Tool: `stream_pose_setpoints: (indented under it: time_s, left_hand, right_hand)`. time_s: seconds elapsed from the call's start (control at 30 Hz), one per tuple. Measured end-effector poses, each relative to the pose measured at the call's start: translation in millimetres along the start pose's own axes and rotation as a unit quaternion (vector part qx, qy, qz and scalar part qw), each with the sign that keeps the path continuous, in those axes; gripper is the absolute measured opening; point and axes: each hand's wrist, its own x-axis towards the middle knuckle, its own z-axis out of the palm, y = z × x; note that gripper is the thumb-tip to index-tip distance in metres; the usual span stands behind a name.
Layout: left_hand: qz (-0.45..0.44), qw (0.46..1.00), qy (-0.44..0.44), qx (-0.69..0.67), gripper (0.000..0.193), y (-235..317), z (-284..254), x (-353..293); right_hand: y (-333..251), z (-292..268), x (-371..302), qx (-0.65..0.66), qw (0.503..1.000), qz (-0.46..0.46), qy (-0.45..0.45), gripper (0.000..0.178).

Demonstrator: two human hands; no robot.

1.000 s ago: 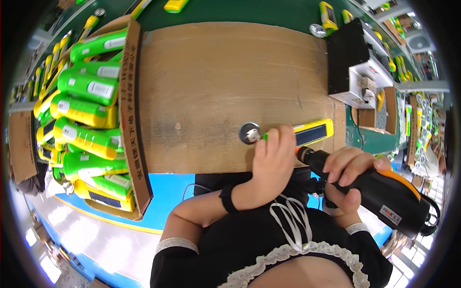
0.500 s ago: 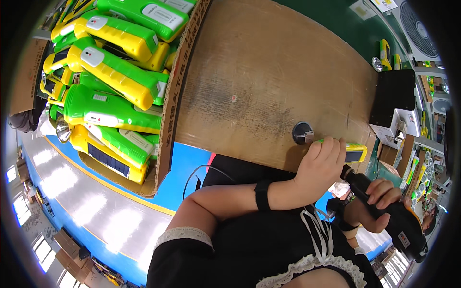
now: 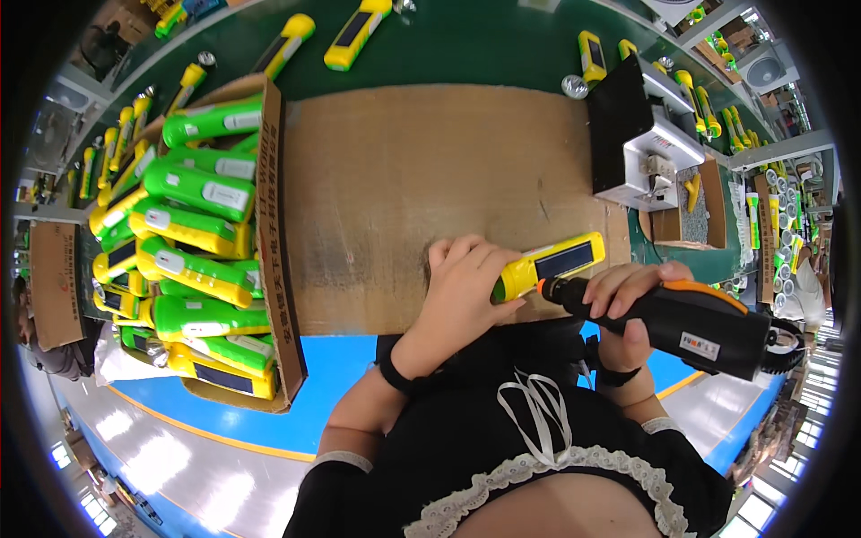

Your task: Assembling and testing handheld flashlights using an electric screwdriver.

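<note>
On the cardboard sheet [image 3: 413, 179] in front of me lies a yellow-and-green flashlight [image 3: 568, 260], its dark solar panel facing up. The fingers of my left hand [image 3: 466, 282] are wrapped around its left end, hiding that end. My right hand [image 3: 628, 305] grips a black electric screwdriver [image 3: 708, 325] with an orange strip, held almost level. Its nose points left, close to the flashlight's near side; whether the bit touches it I cannot tell.
At left, a cardboard box [image 3: 285, 359] is piled with green-and-yellow flashlights. A black-and-white screw feeder [image 3: 619, 193] stands at the back right, beside a small open carton [image 3: 717, 202]. More flashlights [image 3: 359, 34] lie on the green bench beyond the cardboard.
The view has turned, bringing more of the bench and the screw feeder in. My left hand now covers the flashlight's round head, which showed before. The screwdriver is more level.
</note>
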Motion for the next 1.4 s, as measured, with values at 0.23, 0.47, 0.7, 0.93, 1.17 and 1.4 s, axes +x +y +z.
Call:
stream_pose_setpoints:
  time_s: [0.23, 0.47, 0.7, 0.93, 1.17, 1.4]
  left_hand:
    - [-0.087, 0.972, 0.083, 0.203, 0.051, -6.4, -6.9, 33.0]
    - [-0.101, 0.933, 0.098, 0.331, 0.062, -62.0, 25.9, 231.2]
    - [-0.354, 0.809, 0.118, 0.455, 0.037, -201.4, -77.1, 247.9]
    - [-0.315, 0.831, 0.079, 0.451, 0.066, -160.7, -67.8, 203.2]
    - [-0.223, 0.853, -0.017, 0.472, 0.063, -29.7, -5.4, 98.0]
    - [-0.175, 0.906, -0.177, 0.342, 0.056, 50.9, 10.7, 50.7]
  right_hand:
    - [-43.8, -46.8, 14.2, 0.068, 0.977, -0.164, 0.120, 0.063]
    - [-26.9, -60.9, 18.2, 0.033, 0.979, -0.117, 0.164, 0.062]
    - [-28.6, -90.4, -12.2, -0.009, 0.982, -0.079, 0.173, 0.059]
    - [-18.0, -127.3, 20.1, -0.030, 0.968, -0.171, 0.182, 0.058]
    - [-4.3, -154.4, 70.7, -0.040, 0.948, -0.254, 0.186, 0.057]
    - [-0.6, -161.0, 76.2, -0.044, 0.949, -0.234, 0.205, 0.059]
